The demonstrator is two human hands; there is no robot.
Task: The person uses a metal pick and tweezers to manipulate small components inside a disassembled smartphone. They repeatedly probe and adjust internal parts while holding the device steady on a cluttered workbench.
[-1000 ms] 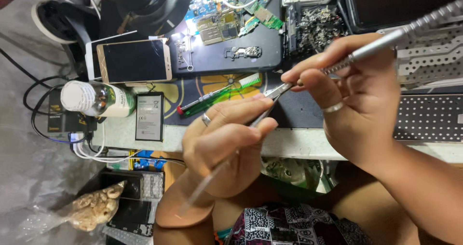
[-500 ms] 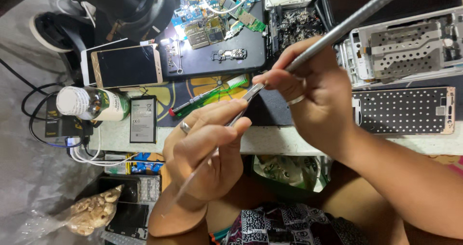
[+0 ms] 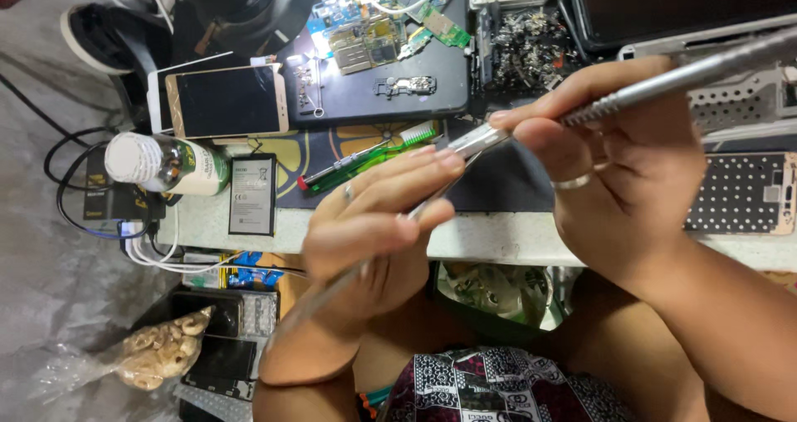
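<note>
I see even, moderately bright light from above, with soft shadows under the bench edge. A small lamp glare burns out white beside the circuit boards (image 3: 365, 36). The left hand (image 3: 374, 223) and the right hand (image 3: 623, 164) are close to my lens and slightly soft; the silver tool (image 3: 664, 81) blurs toward the right edge. The floor at left is dimmer.

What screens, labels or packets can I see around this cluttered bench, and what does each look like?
Phone: upper left on the bench, gold frame, dark blank screen.
Battery: below the phone at the bench edge, flat black rectangle with a white label.
Bottle: lying left of the battery, white cap, green and yellow label.
Clear bag: lower left, holding pale brown snacks.
</note>
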